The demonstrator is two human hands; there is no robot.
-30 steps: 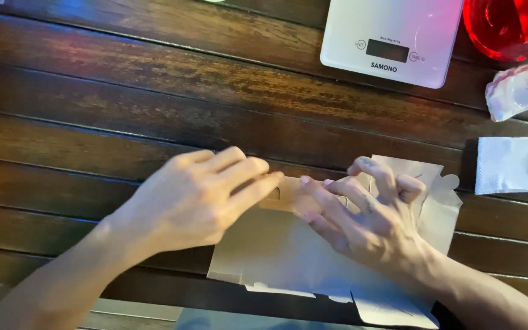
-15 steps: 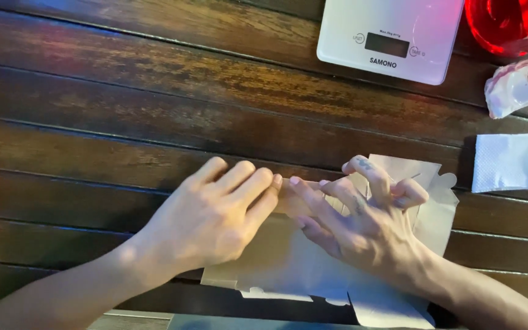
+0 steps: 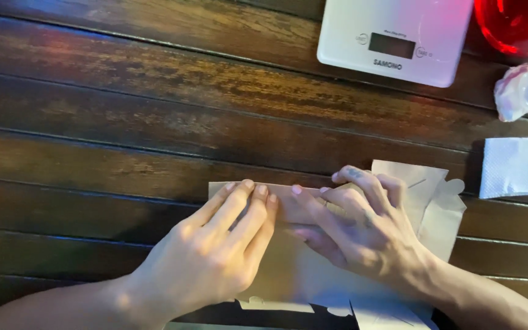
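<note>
Tabletop: dark wooden planks (image 3: 123,122) with grooves running left to right; all the items listed rest on them.
Left hand: my left hand (image 3: 215,256) lies palm down on the sheet, fingers straight and close together, tips pressed along the upper folded edge. It closes round nothing; it only presses flat.
Folded sheet: pale cardboard cut-out (image 3: 294,269), flat on the planks at lower centre, under both my hands. Its top strip is turned over into a fold, and a tabbed flap sticks out past my right hand.
Right hand: my right hand (image 3: 362,235) is spread over the right half of the sheet, fingers bent and fanned, tips bearing on the same fold just beside my left fingertips. Nothing is pinched in it that I can see; whether the thumb hooks under the card I cannot tell.
Scale: white kitchen scale (image 3: 395,40) at the far edge, well apart from my hands.
Red vessel: red translucent container (image 3: 514,24) at the top right corner, just beside the scale.
Crumpled wrapper: small white scrap (image 3: 520,91) near the right edge.
Napkin: white folded tissue (image 3: 517,166), just beside the sheet's tabbed flap.
Risk, crease: as I judge it, uneven pressure between my two hands could let the fold run crooked.
Risk, slip: the card may slide on the smooth planks if I push forward rather than down.
Risk, flap: my right palm could crumple or tear the tabbed flap beneath it.
</note>
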